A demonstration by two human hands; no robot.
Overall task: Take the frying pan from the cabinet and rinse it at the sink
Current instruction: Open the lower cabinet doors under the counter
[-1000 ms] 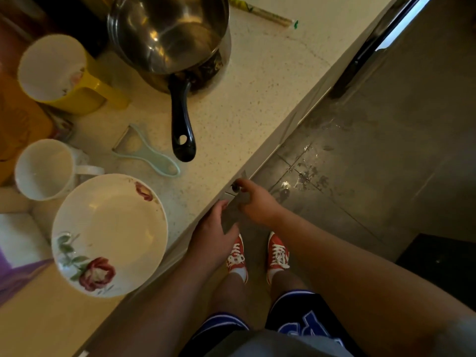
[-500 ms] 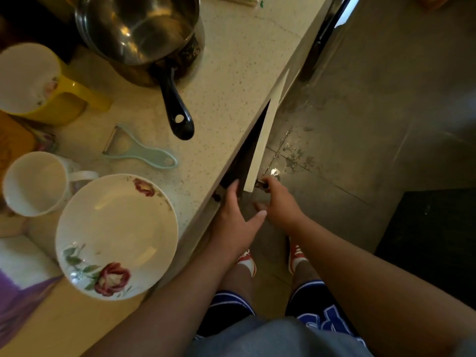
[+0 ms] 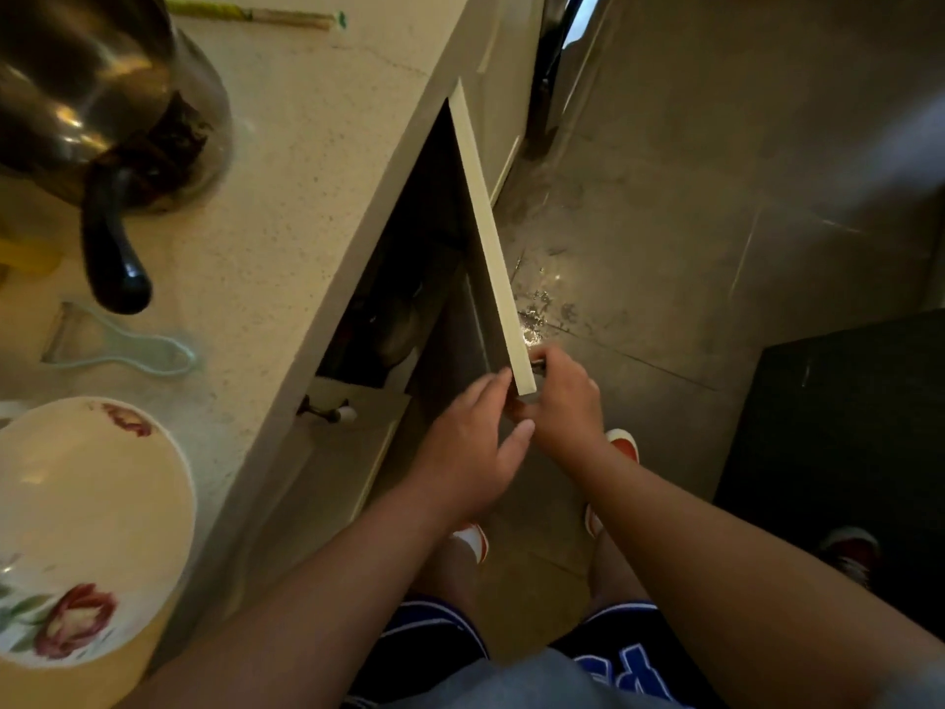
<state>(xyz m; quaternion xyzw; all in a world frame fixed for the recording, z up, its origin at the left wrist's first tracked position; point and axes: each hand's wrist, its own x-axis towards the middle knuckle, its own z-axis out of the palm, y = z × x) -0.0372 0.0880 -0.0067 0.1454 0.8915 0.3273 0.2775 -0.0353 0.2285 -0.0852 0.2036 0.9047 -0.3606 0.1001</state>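
Left of the cabinet door (image 3: 483,237), dark cookware (image 3: 394,319), perhaps the frying pan, sits dimly inside the cabinet, the left hand (image 3: 468,447) spread loose beside the door's free corner, the right hand (image 3: 560,396) closed around its knob.

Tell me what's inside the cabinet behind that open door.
Through the gap behind the cabinet door, the cabinet's inside is dark. Dim rounded shapes, possibly cookware, show there, too murky to name. The door and countertop cover everything else.
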